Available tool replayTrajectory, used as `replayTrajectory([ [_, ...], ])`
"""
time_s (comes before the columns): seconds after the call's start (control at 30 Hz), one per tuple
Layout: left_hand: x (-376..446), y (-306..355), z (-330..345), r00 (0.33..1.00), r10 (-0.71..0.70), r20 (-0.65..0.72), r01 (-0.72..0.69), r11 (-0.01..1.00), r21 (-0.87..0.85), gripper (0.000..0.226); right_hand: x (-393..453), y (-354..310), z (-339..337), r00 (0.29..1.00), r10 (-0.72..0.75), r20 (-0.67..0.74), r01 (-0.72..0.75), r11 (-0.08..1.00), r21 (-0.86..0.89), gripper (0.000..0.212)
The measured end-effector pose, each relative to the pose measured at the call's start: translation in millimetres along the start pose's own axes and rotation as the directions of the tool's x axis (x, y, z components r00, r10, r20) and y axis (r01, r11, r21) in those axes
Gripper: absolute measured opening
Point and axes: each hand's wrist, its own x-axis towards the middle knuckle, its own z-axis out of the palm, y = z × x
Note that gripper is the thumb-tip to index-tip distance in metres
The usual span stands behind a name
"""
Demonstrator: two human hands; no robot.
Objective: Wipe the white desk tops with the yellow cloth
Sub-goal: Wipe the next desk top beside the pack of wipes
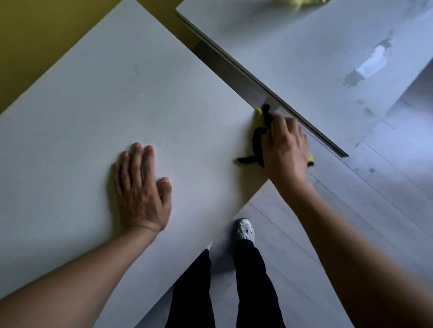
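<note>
Yellow cloth (pixel 259 112) under flat right hand (pixel 284 146) at desk (pixel 117 93) corner — left hand (pixel 141 187) rests open — no writing.

Right hand (pixel 284 145) hides most of the yellow cloth (pixel 259 112); a blurred yellow thing (pixel 302 2) is cut off at the top edge

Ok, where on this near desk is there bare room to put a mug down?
The near desk top is bare from the left hand out to its far and left edges. Crowded only at the right corner, where the right hand presses the yellow cloth beside the second desk.
</note>
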Motion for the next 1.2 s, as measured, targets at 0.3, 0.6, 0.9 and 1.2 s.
replayTrajectory([
  [0.3, 0.4, -0.7, 3.8, 1.0, -0.006, -0.01, 0.006, 1.0, -0.001, 0.069, -6.9, -18.9, 17.9, 0.838, 0.525, -0.148, -0.476, 0.837, 0.269, 0.046],
  [0.6, -1.7, -3.0, 6.8, 0.999, -0.004, -0.041, 0.004, 1.0, -0.001, 0.068, -82.4, -72.7, 45.0, 0.666, 0.741, -0.087, -0.652, 0.634, 0.415, 0.068],
  [0.9, -1.0, -5.6, 5.5, 1.0, 0.031, -0.002, -0.031, 0.999, -0.021, 0.068, -86.9, -84.5, 48.0, 0.643, 0.762, -0.069, -0.693, 0.618, 0.372, 0.069],
  [1.2, -2.3, -5.0, 6.7, 0.999, 0.031, -0.025, -0.032, 0.998, -0.049, 0.066, -72.6, -74.7, 50.2, 0.658, 0.744, -0.12, -0.677, 0.653, 0.34, 0.07],
])
